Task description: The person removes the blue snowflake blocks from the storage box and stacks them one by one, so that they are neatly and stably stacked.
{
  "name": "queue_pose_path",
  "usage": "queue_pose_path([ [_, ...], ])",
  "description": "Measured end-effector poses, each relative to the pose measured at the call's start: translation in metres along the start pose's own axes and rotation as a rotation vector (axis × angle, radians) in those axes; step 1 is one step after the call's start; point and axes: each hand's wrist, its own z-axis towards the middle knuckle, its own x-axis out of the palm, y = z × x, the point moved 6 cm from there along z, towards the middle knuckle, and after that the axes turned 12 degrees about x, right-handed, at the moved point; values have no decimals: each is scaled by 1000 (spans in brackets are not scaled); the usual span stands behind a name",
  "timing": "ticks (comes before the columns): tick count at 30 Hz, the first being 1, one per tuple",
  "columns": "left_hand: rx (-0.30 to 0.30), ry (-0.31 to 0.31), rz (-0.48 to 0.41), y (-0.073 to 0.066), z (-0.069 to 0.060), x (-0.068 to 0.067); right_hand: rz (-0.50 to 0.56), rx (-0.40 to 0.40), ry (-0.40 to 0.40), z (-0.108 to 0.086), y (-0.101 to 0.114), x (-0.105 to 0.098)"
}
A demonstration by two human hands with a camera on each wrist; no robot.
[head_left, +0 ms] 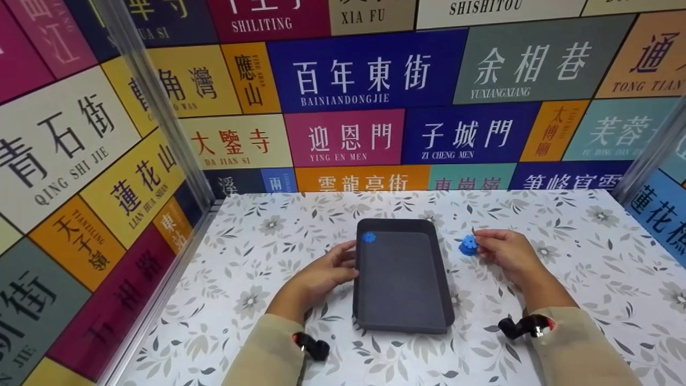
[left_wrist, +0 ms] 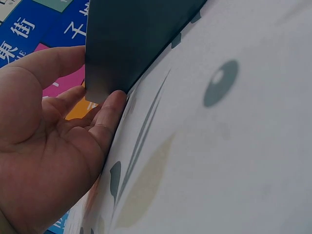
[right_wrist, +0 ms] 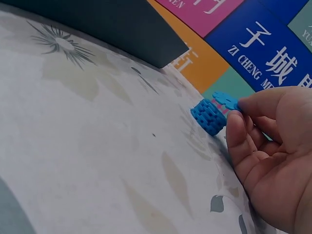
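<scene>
A dark grey rectangular tray [head_left: 402, 289] lies on the table, with one blue notched plastic disc [head_left: 369, 237] in its far left corner. My left hand [head_left: 324, 274] touches the tray's left side; in the left wrist view its thumb and fingertips rest against the dark wall [left_wrist: 131, 44], loosely extended. To the right of the tray stands a short stack of similar blue discs [right_wrist: 208, 118]. Just above that stack, my right hand [head_left: 506, 253] pinches a single blue disc [right_wrist: 225, 100] between thumb and index finger, tilted at the stack's top edge.
A white tablecloth [head_left: 257, 332] with grey leaves and flowers covers the table. Colourful panels [head_left: 370, 69] with printed characters rise behind it and along the left side [head_left: 53, 150]. Small black cameras [head_left: 316, 347] sit on both wrists.
</scene>
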Motion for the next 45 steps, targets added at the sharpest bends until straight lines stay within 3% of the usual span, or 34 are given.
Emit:
queue_pose_path([
  [20,-6,0,5,0,1,0,-85,13,-51,4,-4,0],
  [37,16,3,2,-1,-1,1,-106,45,-85,4,-7,1],
  [45,-4,2,13,0,-1,-1,-79,28,-91,4,-5,0],
])
